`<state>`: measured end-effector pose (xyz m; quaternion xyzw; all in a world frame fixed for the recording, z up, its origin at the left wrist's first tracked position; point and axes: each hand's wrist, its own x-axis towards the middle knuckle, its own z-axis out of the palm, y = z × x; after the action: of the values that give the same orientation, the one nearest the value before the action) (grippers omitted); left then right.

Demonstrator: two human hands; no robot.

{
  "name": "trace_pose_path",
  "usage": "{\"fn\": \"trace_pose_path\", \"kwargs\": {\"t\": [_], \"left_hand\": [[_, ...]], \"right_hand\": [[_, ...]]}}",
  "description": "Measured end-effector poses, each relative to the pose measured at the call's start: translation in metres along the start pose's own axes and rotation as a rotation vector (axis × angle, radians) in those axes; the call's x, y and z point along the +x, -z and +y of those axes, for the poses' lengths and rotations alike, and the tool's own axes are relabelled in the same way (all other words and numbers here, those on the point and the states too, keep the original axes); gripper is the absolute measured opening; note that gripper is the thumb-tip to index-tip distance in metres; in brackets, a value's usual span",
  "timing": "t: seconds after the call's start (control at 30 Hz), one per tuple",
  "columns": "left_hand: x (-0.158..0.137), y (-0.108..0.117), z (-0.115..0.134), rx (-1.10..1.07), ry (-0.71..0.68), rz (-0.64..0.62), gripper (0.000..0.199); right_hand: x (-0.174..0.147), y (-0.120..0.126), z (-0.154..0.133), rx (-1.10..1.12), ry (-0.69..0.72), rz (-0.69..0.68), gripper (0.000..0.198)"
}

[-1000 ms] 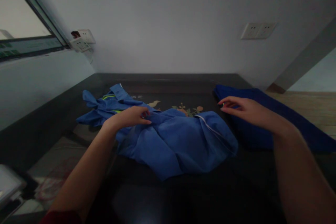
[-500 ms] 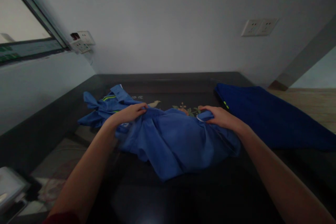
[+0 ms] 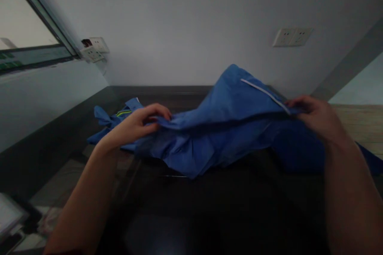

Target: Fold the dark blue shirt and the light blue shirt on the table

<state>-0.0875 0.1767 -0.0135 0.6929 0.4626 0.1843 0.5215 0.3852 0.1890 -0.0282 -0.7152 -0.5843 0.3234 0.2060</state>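
Observation:
A light blue garment [image 3: 230, 99] with white piping [image 3: 265, 91] stretches between my two hands above the dark table. My left hand [image 3: 140, 123] pinches its edge left of the middle, fingers closed on the cloth. At the right, my right hand [image 3: 317, 115] grips the edge near the end of the piping. A raised fold peaks between the hands, while the lower part hangs in creases. Bunched blue cloth with yellow-green stripes [image 3: 123, 112] lies beyond my left hand. Whether the garment is a shirt or a jacket cannot be made out.
Darker blue folded cloth [image 3: 296, 151] lies on the right, partly behind my right arm. The dark table [image 3: 185, 215] reaches a pale wall [image 3: 179, 28] with sockets [image 3: 293, 37]. A window frame [image 3: 38, 53] is at upper left, and a whitish object [image 3: 12, 215] at lower left.
My right hand has moved right and slightly up, drawing the garment's edge out and lifting a fold high. My left hand keeps its hold, slightly higher. The darker cloth is now more covered.

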Motion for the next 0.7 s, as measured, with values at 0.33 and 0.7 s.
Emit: {"fn": "trace_pose_path", "kwargs": {"t": [0.33,0.7], "left_hand": [[0.002,-0.036,-0.026,0.037,0.242,-0.607,0.024],[0.000,-0.027,-0.022,0.114,0.255,-0.587,0.037]], "right_hand": [[-0.001,-0.004,0.021,-0.135,-0.227,-0.850,0.044],[-0.001,-0.012,0.026,-0.269,-0.200,-0.890,0.055]]}}
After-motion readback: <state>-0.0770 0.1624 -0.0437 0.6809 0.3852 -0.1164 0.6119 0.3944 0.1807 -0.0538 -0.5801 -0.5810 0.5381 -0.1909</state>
